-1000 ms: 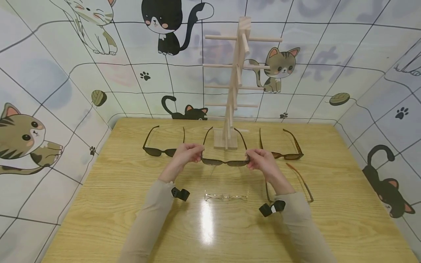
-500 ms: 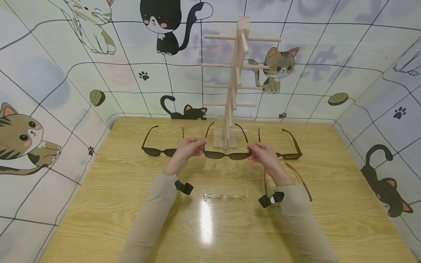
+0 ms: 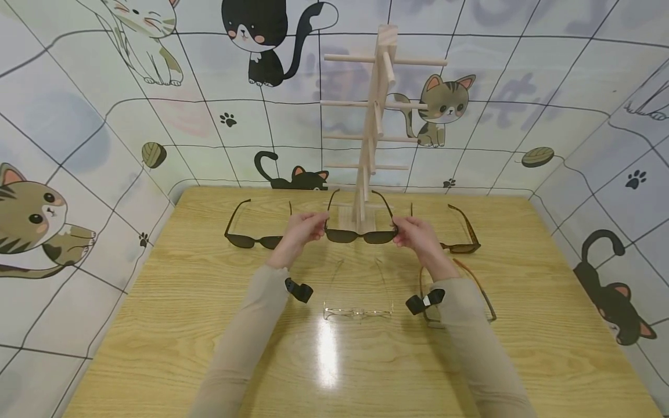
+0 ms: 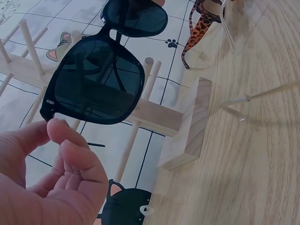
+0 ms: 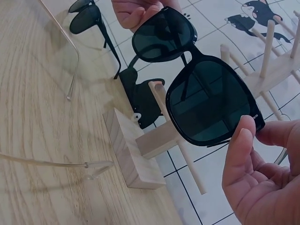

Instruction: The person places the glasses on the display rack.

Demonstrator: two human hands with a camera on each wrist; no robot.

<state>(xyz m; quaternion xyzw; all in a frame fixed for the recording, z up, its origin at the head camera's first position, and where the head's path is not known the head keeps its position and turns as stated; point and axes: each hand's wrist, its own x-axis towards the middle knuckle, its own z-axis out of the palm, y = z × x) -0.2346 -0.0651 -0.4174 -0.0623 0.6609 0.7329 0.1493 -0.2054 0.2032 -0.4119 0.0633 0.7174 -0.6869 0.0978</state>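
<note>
Black sunglasses [image 3: 360, 236] with dark lenses hang level above the table, temples pointing away toward the wooden rack [image 3: 377, 110]. My left hand [image 3: 303, 235] pinches their left end near the hinge; my right hand [image 3: 418, 237] pinches the right end likewise. In the left wrist view the left thumb and fingers meet at the frame corner below the lens [image 4: 96, 82]. The right wrist view has the other lens [image 5: 211, 101] beside the right fingertips. The rack, with several peg rows, stands just behind the sunglasses, and its base is partly covered by them.
Other eyewear lies on the wooden table [image 3: 209, 348]: black sunglasses [image 3: 243, 241] at left, tortoiseshell sunglasses [image 3: 462, 248] at right, thin clear-framed glasses [image 3: 358, 313] in front, and orange-brown-templed glasses [image 3: 486, 299] partly under the right forearm. A cat-patterned backdrop [image 3: 209, 151] surrounds the table.
Both hands have carried the sunglasses up and away from me, closer to the rack. The lenses now face me more fully. The rack and other glasses stay put.
</note>
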